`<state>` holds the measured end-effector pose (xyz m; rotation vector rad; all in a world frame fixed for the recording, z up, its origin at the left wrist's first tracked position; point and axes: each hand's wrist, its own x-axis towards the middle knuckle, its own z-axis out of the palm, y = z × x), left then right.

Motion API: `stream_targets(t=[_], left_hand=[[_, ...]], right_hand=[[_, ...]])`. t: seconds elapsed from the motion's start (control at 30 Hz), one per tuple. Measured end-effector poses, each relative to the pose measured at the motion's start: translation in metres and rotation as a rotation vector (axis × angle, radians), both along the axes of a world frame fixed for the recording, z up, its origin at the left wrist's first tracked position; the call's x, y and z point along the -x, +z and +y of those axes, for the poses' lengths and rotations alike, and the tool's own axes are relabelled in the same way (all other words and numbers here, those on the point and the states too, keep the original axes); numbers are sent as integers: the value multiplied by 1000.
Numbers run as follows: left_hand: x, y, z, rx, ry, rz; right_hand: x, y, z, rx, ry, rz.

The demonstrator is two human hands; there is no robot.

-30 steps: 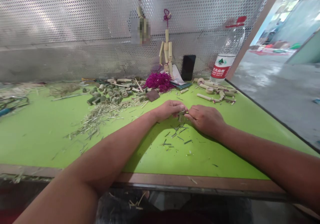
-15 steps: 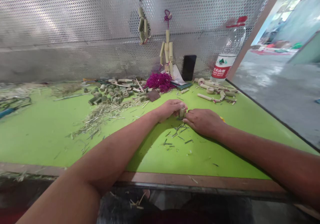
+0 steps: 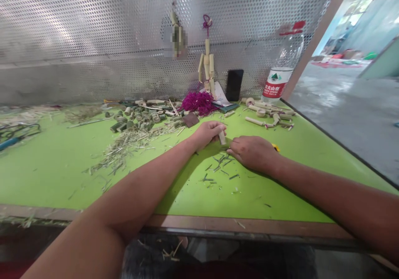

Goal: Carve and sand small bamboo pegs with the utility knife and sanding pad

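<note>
My left hand (image 3: 211,132) grips a short, pale bamboo piece (image 3: 222,137) between thumb and fingers, its lower end tilted right, just above the green tabletop. Close by on the right, my right hand (image 3: 251,152) is closed around a mostly hidden tool, apparently a knife; its yellow end (image 3: 276,147) sticks out behind the palm. A small gap separates the bamboo piece from the right fingertips. Thin green shavings (image 3: 222,161) lie scattered on the table below both hands.
Short cut bamboo pieces (image 3: 146,119) and a heap of pale shavings (image 3: 124,148) lie left. Behind are purple string (image 3: 198,103), a jointed bamboo figure (image 3: 206,62), a phone (image 3: 234,85) and a water bottle (image 3: 277,75). More strung bamboo pieces (image 3: 274,114) lie right.
The bamboo piece was upright against the right fingers; now my left hand has drawn it slightly left and tilted it, apart from the right hand. The right hand has barely moved.
</note>
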<state>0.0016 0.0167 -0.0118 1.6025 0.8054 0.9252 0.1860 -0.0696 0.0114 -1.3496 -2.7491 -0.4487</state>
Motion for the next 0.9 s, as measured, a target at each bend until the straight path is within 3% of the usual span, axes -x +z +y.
stream_targets(t=[0.2,0.4,0.63,0.9], left_hand=[[5,8,-10,-103,-76,151],[10,13,-11,-32,-246,86],[7,12,-11,-55,-175,155],[6,10,-10,-14,-169,136]], right_hand=[[-2,0,-1,-3,-18,31],[-5,0,-1,-21,-46,80],[-10,5,-3,-57,-173,224],[-9,4,-2,-78,-155,215]])
